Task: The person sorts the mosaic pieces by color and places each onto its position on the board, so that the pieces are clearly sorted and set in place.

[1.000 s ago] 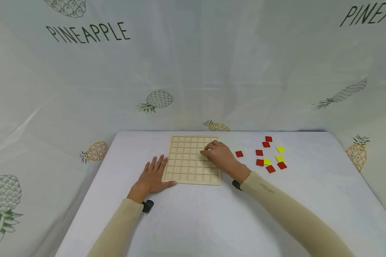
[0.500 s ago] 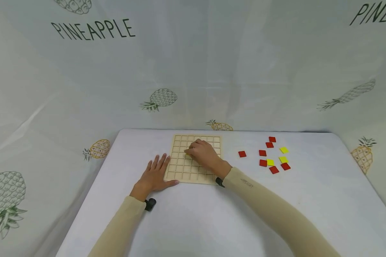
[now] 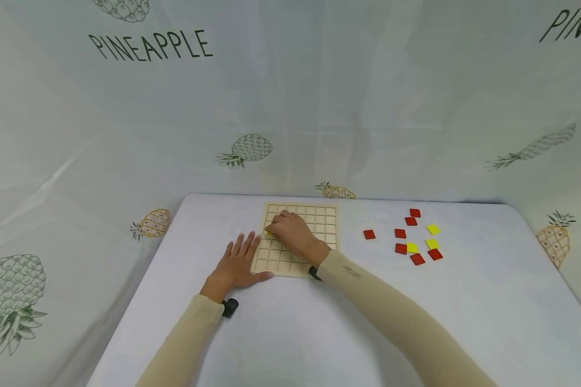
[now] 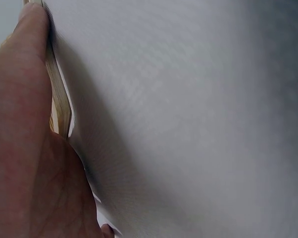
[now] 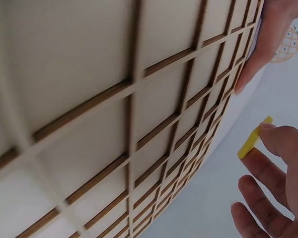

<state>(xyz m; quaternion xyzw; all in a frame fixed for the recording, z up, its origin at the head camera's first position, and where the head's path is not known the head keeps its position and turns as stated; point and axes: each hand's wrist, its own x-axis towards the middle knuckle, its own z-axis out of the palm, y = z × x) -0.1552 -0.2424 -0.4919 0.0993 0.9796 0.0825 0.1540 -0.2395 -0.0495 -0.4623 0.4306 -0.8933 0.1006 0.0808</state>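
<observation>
A pale wooden grid board [image 3: 283,258] lies on the table, its square cells bare where they show. My right hand [image 3: 292,234] hovers over its left part and pinches a yellow square tile [image 5: 255,138] between thumb and index finger. In the right wrist view the tile is tilted and apart from the cells. At the board's lower left corner my left hand [image 3: 237,264] rests with spread, straight fingers against the edge. The left wrist view shows the left hand's thumb side [image 4: 25,99] beside the board's rim [image 4: 61,99].
Right of the board lie several red tiles [image 3: 400,233] and some yellow tiles [image 3: 433,229] loosely scattered. One red tile [image 3: 369,234] sits closer to the board. The white table [image 3: 310,333] ends at a pineapple-print cloth [image 3: 290,97] behind.
My right hand has moved left across the board, carrying the yellow tile from the right side to the left side. The left hand keeps its place. The head view has shifted slightly.
</observation>
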